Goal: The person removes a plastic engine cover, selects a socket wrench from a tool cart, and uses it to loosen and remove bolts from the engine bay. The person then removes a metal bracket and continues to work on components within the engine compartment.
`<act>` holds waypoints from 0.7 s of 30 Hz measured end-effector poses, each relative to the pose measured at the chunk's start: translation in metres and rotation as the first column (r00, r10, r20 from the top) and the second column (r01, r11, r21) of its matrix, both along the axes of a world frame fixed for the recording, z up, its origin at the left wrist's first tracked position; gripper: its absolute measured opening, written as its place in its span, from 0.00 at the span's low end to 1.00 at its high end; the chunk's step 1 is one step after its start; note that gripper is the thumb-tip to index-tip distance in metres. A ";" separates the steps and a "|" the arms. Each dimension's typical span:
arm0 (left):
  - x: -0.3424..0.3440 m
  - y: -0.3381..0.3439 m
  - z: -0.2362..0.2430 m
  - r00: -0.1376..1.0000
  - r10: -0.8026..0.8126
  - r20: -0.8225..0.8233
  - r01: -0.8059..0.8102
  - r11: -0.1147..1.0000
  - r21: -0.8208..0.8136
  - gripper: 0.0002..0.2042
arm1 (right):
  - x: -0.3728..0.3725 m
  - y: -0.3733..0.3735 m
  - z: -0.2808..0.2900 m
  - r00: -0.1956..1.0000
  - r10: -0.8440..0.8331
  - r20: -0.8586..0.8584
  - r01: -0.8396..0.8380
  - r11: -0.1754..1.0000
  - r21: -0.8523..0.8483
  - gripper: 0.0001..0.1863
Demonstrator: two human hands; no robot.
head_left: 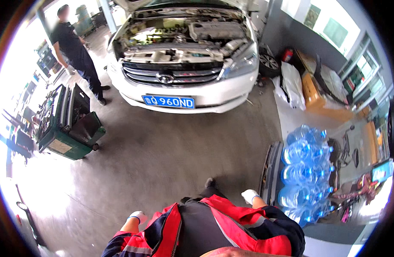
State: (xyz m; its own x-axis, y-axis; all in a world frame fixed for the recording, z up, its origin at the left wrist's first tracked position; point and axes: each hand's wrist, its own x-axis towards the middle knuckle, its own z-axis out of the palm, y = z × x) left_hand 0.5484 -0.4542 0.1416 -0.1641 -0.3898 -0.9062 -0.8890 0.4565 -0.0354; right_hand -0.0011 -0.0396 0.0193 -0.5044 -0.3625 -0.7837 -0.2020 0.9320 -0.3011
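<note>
My left hand [138, 216], in a white glove, hangs low beside my red and navy jacket [173, 218]. My right hand [249, 196], gloved the same way, is out to the right of my body, nearest a long dark car part [272, 171] on the floor. Nothing is seen sticking out of either glove, but the fingers are too small to make out. Ahead stands a white car [128, 90] with its hood up and its engine bay [184, 36] exposed. Both hands are well apart from it.
At the left is a green tool cart [62, 143]. A person [75, 51] in dark clothes stands behind it, beside the car. Large blue water bottles [297, 173] are stacked at the right. Farther back are a wheel [269, 62], a red extinguisher [287, 55] and cardboard [312, 92].
</note>
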 end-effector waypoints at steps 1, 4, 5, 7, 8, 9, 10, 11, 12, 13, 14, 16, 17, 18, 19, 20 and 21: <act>0.000 -0.012 -0.007 1.000 0.008 -0.012 -0.008 1.000 0.021 0.25 | -0.003 -0.023 0.004 0.989 0.147 -0.003 -0.147 0.989 -0.019 0.20; -0.020 -0.056 -0.028 0.993 0.072 -0.093 -0.073 0.997 -0.008 0.25 | -0.028 -0.102 0.011 0.933 0.358 -0.035 -0.355 0.932 0.079 0.24; -0.033 -0.072 -0.028 0.988 0.094 -0.125 -0.098 0.995 -0.026 0.25 | -0.038 -0.132 0.023 0.926 0.372 -0.063 -0.365 0.925 0.108 0.27; -0.064 -0.104 -0.016 0.970 0.145 -0.194 -0.155 0.987 -0.036 0.25 | -0.063 -0.184 0.016 0.910 0.393 -0.132 -0.386 0.919 0.079 0.26; -0.081 -0.121 -0.003 0.947 0.192 -0.256 -0.209 0.977 -0.039 0.25 | -0.074 -0.210 0.018 0.917 0.377 -0.130 -0.368 0.926 0.086 0.25; -0.094 -0.139 0.005 0.948 0.193 -0.253 -0.211 0.976 -0.045 0.25 | -0.086 -0.242 0.018 0.902 0.399 -0.165 -0.389 0.917 0.090 0.25; -0.110 -0.158 0.013 0.934 0.173 -0.314 -0.204 0.976 -0.071 0.25 | -0.096 -0.269 0.021 0.892 0.408 -0.192 -0.399 0.913 0.086 0.26; -0.123 -0.182 0.021 0.916 0.150 -0.373 -0.199 0.975 -0.097 0.25 | -0.105 -0.298 0.023 0.882 0.418 -0.218 -0.410 0.908 0.082 0.26; -0.130 -0.200 0.024 0.908 0.208 -0.365 -0.240 0.970 -0.042 0.23 | -0.113 -0.332 0.027 0.859 0.451 -0.241 -0.443 0.892 0.092 0.26; -0.139 -0.218 0.040 0.890 0.216 -0.402 -0.260 0.964 -0.058 0.22 | -0.120 -0.364 0.025 0.840 0.476 -0.262 -0.466 0.879 0.102 0.27; -0.140 -0.238 0.043 0.864 0.249 -0.437 -0.305 0.951 -0.060 0.23 | -0.128 -0.406 0.032 0.841 0.504 -0.196 -0.481 0.863 0.155 0.27; -0.142 -0.281 0.048 0.842 0.264 -0.471 -0.332 0.941 -0.067 0.23 | -0.138 -0.479 0.047 0.845 0.451 -0.286 -0.464 0.885 0.026 0.26; -0.140 -0.299 0.050 0.807 0.309 -0.502 -0.404 0.911 -0.088 0.23 | -0.139 -0.517 0.062 0.847 0.424 -0.322 -0.471 0.878 -0.085 0.26; -0.139 -0.314 0.050 0.768 0.352 -0.535 -0.473 0.875 -0.104 0.23 | -0.138 -0.557 0.078 0.819 0.446 -0.360 -0.522 0.841 -0.144 0.26; -0.139 -0.332 0.047 0.768 0.344 -0.540 -0.461 0.883 -0.094 0.23 | -0.144 -0.595 0.073 0.795 0.453 -0.404 -0.557 0.809 -0.189 0.25; -0.134 -0.350 0.041 0.765 0.388 -0.514 -0.494 0.865 -0.083 0.24 | -0.142 -0.636 0.083 0.753 0.529 -0.391 -0.626 0.759 -0.180 0.24; -0.124 -0.367 0.034 0.761 0.434 -0.483 -0.532 0.843 -0.080 0.24 | -0.129 -0.671 0.124 0.798 0.491 -0.349 -0.584 0.772 -0.250 0.23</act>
State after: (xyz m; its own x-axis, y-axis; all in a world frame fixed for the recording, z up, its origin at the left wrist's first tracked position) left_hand 0.4247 -0.8217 0.1754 -0.2547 -0.6877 -0.6799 -0.9322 -0.0125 0.3618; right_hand -0.1303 -0.7108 0.1436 -0.3059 -0.8439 -0.4407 -0.7501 0.4987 -0.4343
